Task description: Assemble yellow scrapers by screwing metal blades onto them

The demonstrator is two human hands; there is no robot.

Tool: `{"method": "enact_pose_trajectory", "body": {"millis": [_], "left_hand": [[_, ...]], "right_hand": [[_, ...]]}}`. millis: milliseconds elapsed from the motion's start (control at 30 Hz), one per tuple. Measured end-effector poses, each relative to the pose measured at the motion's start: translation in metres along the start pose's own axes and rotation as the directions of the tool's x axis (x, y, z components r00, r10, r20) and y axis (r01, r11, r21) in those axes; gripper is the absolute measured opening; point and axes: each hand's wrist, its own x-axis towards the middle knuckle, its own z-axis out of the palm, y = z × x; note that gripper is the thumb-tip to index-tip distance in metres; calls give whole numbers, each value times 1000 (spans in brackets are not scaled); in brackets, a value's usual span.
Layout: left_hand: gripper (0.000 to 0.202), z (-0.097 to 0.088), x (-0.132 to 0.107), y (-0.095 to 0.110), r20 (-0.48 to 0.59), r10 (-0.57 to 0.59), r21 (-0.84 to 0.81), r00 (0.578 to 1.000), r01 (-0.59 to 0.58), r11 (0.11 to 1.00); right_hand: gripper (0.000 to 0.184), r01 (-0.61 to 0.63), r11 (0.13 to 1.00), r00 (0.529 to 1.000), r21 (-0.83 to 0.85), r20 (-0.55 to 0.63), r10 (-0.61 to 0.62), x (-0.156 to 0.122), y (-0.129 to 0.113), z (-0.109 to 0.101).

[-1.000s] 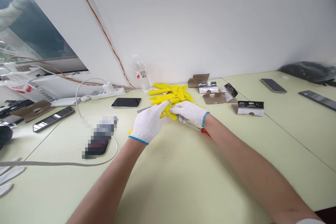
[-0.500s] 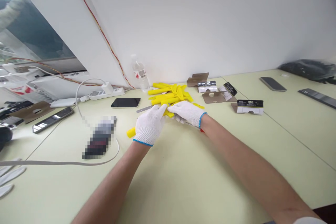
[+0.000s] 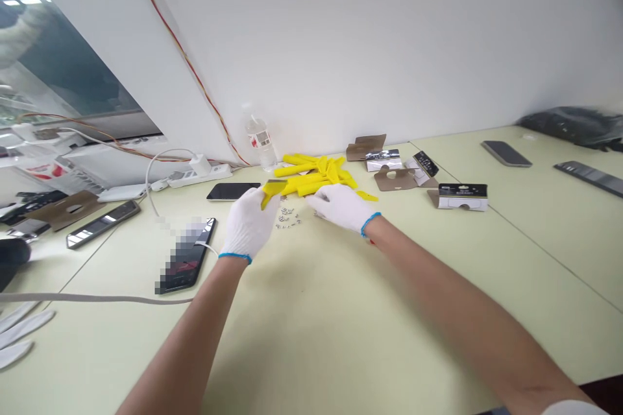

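My left hand [image 3: 248, 224], in a white knit glove with a blue cuff, grips a yellow plastic scraper [image 3: 271, 192] with a grey metal edge at its top. My right hand [image 3: 338, 207], gloved the same way, is a short way to the right, beside the front of a heap of yellow plastic handles [image 3: 316, 175]. A red screwdriver handle [image 3: 372, 241] shows just below that wrist, and the rest of the tool is mostly hidden. Between my hands lies a small scatter of tiny metal screws [image 3: 287, 218] on the pale green table [image 3: 311, 311].
Behind the hands are a black smartphone [image 3: 233, 191], a plastic water bottle [image 3: 257, 139] and a white power strip [image 3: 195, 176]. Cardboard-backed retail packaging cards [image 3: 462, 197] lie to the right. More phones lie on both sides, one pixelated [image 3: 185, 256].
My hands have moved apart, the left going left with the yellow scraper. The tiny metal screws now show on the table between them, and the yellow piece near my left hand is gone from view.
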Motion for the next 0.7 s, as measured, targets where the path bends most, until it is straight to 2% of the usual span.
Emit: {"method": "enact_pose_trajectory", "body": {"millis": [133, 233, 367, 533, 633, 700], "left_hand": [[34, -11, 0, -2, 102, -208, -233, 973, 226, 946], [38, -12, -2, -2, 196, -257, -339, 946, 311, 888], [38, -11, -1, -7, 280, -267, -425, 922, 369, 827], [41, -10, 0, -13, 330, -261, -418, 907, 389, 821], [39, -12, -1, -11, 335, -272, -388, 902, 395, 833], [38, -12, -1, -9, 343, -281, -392, 896, 409, 824]], "right_hand": [[65, 63, 992, 996, -113, 74, -55, 2, -6, 16], [61, 98, 979, 979, -182, 194, -62, 13, -10, 26], [18, 173, 956, 901, -237, 431, -56, 37, -13, 32], [35, 226, 938, 818, -264, 574, -36, 56, -14, 37], [31, 254, 928, 786, -272, 618, -34, 60, -17, 38], [22, 272, 922, 773, -276, 633, -39, 62, -21, 38]]}}
